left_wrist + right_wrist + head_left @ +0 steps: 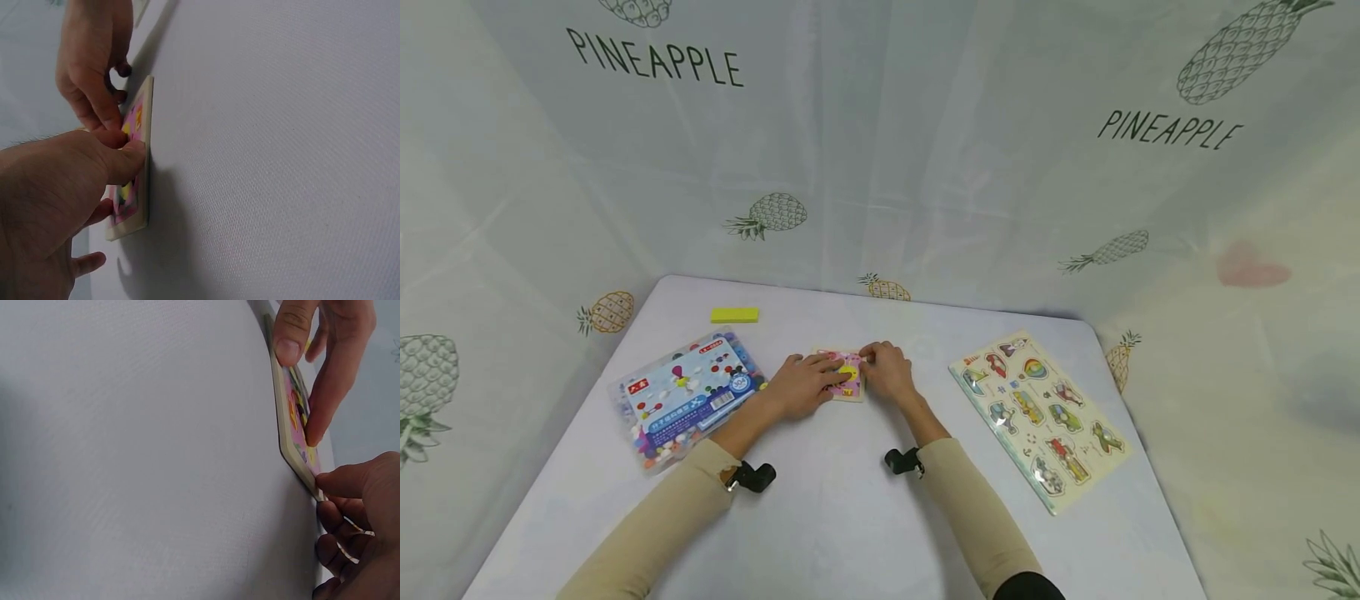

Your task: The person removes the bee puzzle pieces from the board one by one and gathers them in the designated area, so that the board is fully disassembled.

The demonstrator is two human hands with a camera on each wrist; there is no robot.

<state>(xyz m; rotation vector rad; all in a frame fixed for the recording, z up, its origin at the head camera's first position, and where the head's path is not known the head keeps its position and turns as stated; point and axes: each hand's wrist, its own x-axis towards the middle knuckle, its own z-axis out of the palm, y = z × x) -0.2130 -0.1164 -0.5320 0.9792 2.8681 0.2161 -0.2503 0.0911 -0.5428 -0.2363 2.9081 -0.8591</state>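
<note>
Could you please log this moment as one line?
left hand: touches pink board | right hand: pinches its edge | nearby: plastic box

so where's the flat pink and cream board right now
In the head view, the flat pink and cream board lies on the white table near the middle, partly under the left hand, with the right hand at its right edge.

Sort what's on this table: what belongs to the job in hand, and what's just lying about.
In use:
pink picture board
left hand, touching it
right hand, at its edge

Apparently just lying about:
box of small colourful pieces
yellow block
larger picture board
</note>
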